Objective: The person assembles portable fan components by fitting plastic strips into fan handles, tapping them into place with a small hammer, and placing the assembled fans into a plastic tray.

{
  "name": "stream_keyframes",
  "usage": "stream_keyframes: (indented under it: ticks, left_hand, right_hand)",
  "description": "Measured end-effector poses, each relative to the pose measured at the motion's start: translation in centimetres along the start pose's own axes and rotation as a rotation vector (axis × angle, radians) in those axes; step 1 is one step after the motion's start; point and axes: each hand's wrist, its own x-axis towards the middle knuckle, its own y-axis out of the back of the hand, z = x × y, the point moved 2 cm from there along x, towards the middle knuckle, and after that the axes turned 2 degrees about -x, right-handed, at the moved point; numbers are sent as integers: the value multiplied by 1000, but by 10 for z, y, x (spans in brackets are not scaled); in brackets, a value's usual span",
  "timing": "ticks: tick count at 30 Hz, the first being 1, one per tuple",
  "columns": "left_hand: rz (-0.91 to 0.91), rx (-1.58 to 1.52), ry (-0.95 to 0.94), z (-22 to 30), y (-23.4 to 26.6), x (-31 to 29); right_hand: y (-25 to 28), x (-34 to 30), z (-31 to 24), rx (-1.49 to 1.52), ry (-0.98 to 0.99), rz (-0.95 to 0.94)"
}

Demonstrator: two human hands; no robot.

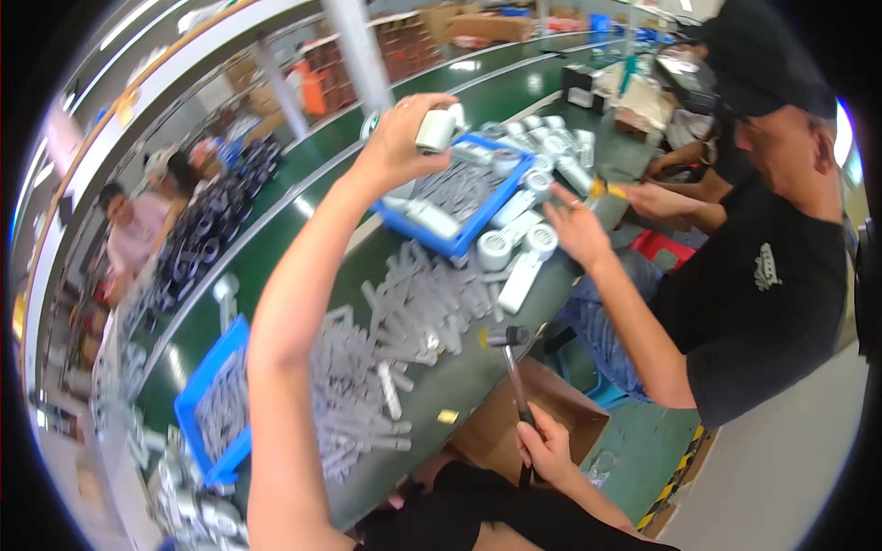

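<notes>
My left hand (401, 142) is raised over the far side of the bench, its fingers wrapped round a pale, whitish handheld fan (435, 131), part of which the hand hides. Low at the front edge, my right hand (548, 447) grips the dark handle of a mallet (516, 376). The mallet's head, black at one end and yellowish at the other, is up above the bench edge. Beneath my left hand stands a blue bin (457, 246) with grey strips and pale fan parts in it. Several white handheld fans (522, 278) with round grilles lie to its right.
Loose translucent grey strips (427, 303) cover the middle of the green bench (478, 404). Another blue bin (213, 354) of strips stands left. A co-worker (772, 257) at the right holds a yellow-handled tool (608, 189). An open cardboard box (560, 404) sits below the bench edge.
</notes>
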Motion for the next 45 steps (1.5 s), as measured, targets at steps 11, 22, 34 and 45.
stream_keyframes:
  ticks: [11,22,34,45]
  left_hand:
    - [-401,423,159,249,160,-267]
    - [-912,648,325,312,184,-472]
    - [-147,856,1104,336,238,-527]
    - [43,908,1371,327,129,-509]
  right_hand:
    - [-63,-8,13,-94,93,-496]
    - [-135,-70,25,-132,96,-761]
    - [-142,-103,24,-200,91,-711]
    - [-150,-117,24,-210,110,-771]
